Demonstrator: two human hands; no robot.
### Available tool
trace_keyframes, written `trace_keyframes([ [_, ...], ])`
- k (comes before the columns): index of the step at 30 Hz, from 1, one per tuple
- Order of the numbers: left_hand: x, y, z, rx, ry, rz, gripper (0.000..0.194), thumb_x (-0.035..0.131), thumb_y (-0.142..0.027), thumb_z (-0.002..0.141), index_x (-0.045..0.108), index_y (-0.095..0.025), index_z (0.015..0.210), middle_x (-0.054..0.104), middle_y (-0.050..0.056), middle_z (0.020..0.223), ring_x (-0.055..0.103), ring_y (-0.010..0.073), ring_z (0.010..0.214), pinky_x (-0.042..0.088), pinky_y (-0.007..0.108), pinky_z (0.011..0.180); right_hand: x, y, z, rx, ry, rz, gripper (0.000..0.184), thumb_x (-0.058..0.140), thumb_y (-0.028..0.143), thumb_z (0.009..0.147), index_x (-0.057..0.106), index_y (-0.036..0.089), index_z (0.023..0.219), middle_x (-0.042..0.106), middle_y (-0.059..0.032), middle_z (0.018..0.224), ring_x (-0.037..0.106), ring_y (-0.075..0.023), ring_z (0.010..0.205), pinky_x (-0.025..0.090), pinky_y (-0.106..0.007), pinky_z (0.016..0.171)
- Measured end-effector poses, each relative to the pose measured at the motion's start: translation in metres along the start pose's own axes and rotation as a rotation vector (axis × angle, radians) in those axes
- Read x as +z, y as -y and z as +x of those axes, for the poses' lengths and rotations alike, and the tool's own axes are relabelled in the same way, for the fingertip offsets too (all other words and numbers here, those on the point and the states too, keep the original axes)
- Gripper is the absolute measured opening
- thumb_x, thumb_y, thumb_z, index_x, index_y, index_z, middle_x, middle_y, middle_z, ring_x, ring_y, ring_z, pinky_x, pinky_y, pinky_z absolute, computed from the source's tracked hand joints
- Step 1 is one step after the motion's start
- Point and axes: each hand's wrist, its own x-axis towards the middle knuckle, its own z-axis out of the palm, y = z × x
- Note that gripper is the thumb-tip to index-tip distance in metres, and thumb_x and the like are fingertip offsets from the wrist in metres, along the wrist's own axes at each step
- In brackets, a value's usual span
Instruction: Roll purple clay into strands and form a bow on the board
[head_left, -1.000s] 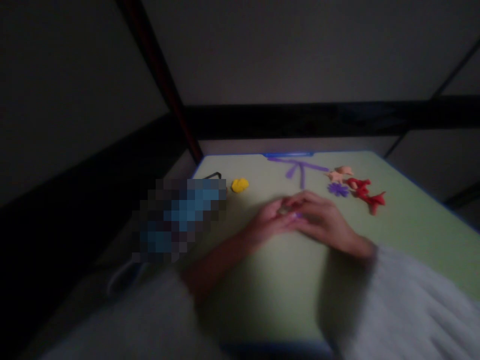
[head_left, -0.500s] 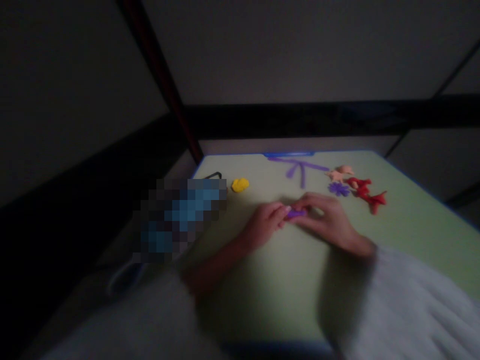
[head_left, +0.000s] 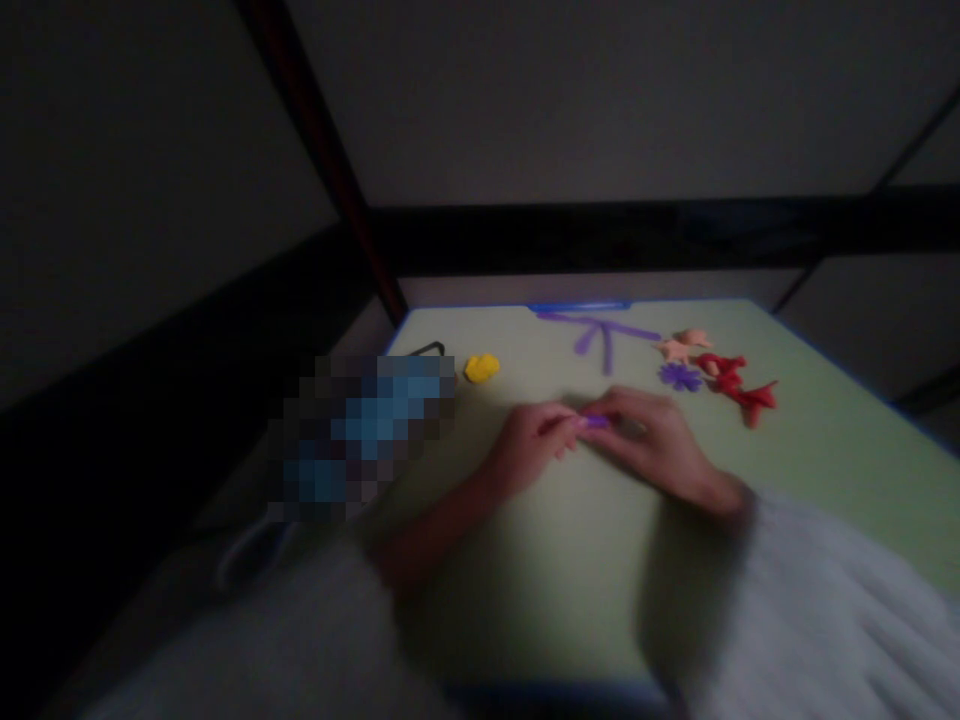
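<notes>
A small piece of purple modelling clay (head_left: 596, 422) is pinched between both hands, over the middle of the pale green table. My left hand (head_left: 534, 440) is closed, with its fingertips on the piece's left end. From the other side, the thumb and fingers of my right hand (head_left: 651, 440) grip the same piece. Fingers cover much of it, so its full shape is hidden. Beyond the hands lie long purple clay strips (head_left: 607, 345). A purple flower-like clay shape (head_left: 680, 377) rests behind my right hand.
The blue-edged table (head_left: 525, 580) stands against a wall. Red clay pieces (head_left: 756, 402) and peach clay pieces (head_left: 677, 350) lie at its far right. A yellow clay lump (head_left: 481, 368) sits at the left, beside a pixelated blue object (head_left: 375, 425).
The fingers have shifted slightly around the purple clay, and less of it shows now. Both hands stay in nearly the same place; the other pieces lie as before.
</notes>
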Motion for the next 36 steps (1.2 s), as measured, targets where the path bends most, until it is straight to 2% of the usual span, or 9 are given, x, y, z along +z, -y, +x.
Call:
trace_keyframes([
  [5,-0.0003,-0.0019,-0.0008,-0.003,-0.019,0.045,0.025,0.052,-0.032,0.078,0.06,-0.014,0.062,0.051,-0.003,0.051,0.043,0.0071,0.048,0.032,0.019,0.047,0.0021,0.0009,0.0004,-0.023,-0.006,0.004,0.02,0.06,0.034,0.087,0.068,0.016,0.085,0.062,-0.002,0.065,0.055,-0.0117,0.055,0.043,-0.023,0.051],
  [11,-0.0018,-0.0045,-0.0015,-0.052,-0.008,-0.07,0.042,0.041,-0.043,0.084,0.055,-0.014,0.057,0.05,-0.001,0.05,0.044,0.0084,0.048,0.035,0.021,0.049,0.0007,-0.0015,-0.0011,-0.037,-0.039,0.053,0.013,0.062,0.026,0.086,0.07,0.016,0.084,0.063,-0.0041,0.069,0.057,-0.0141,0.061,0.045,-0.025,0.054],
  [17,-0.002,-0.0028,-0.0001,-0.007,-0.032,0.0,0.025,0.054,-0.035,0.077,0.063,-0.014,0.067,0.055,-0.001,0.055,0.048,0.0088,0.051,0.036,0.02,0.05,0.0008,-0.0014,-0.0012,-0.032,-0.066,0.038,0.013,0.063,0.027,0.084,0.07,0.016,0.086,0.064,-0.0048,0.072,0.058,-0.015,0.063,0.046,-0.026,0.055],
  [20,-0.0018,-0.0003,0.0002,0.015,-0.048,0.049,0.025,0.054,-0.035,0.078,0.062,-0.014,0.067,0.054,-0.002,0.053,0.048,0.0093,0.05,0.035,0.02,0.049,0.0011,0.0002,-0.0009,-0.032,-0.041,0.034,0.015,0.062,0.03,0.085,0.07,0.016,0.087,0.065,-0.0046,0.072,0.059,-0.0152,0.064,0.047,-0.026,0.056],
  [25,-0.0011,-0.0019,-0.0018,0.035,-0.077,0.118,0.037,0.049,-0.038,0.082,0.052,-0.016,0.053,0.048,-0.003,0.047,0.045,0.0087,0.048,0.034,0.021,0.05,0.0,0.0009,-0.0016,-0.004,0.036,0.012,0.022,0.056,0.033,0.09,0.069,0.017,0.084,0.063,-0.004,0.07,0.059,-0.0144,0.063,0.047,-0.026,0.058],
  [28,-0.0002,-0.0034,-0.0023,0.012,-0.088,0.074,0.038,0.047,-0.039,0.083,0.053,-0.016,0.053,0.049,-0.003,0.048,0.045,0.0087,0.048,0.035,0.021,0.05,-0.0007,0.0009,-0.0022,-0.008,0.051,0.023,0.021,0.054,0.031,0.091,0.069,0.017,0.087,0.064,-0.0039,0.071,0.06,-0.0143,0.064,0.047,-0.025,0.06],
  [32,-0.0019,-0.0042,-0.0006,-0.022,-0.098,0.0,0.037,0.048,-0.04,0.081,0.055,-0.015,0.055,0.05,-0.002,0.049,0.044,0.0085,0.047,0.035,0.021,0.049,-0.0013,0.0014,-0.0018,0.008,-0.017,0.041,0.016,0.061,0.029,0.087,0.068,0.015,0.091,0.068,-0.0055,0.075,0.062,-0.0153,0.066,0.048,-0.025,0.06],
  [36,-0.0047,-0.0061,0.0002,-0.053,-0.019,-0.067,0.036,0.05,-0.042,0.08,0.06,-0.013,0.061,0.053,-0.001,0.051,0.047,0.0093,0.049,0.036,0.021,0.049,-0.0009,0.0017,-0.0006,-0.045,-0.037,0.063,0.015,0.059,0.027,0.088,0.069,0.016,0.085,0.066,-0.0053,0.072,0.06,-0.0149,0.064,0.047,-0.026,0.059],
])
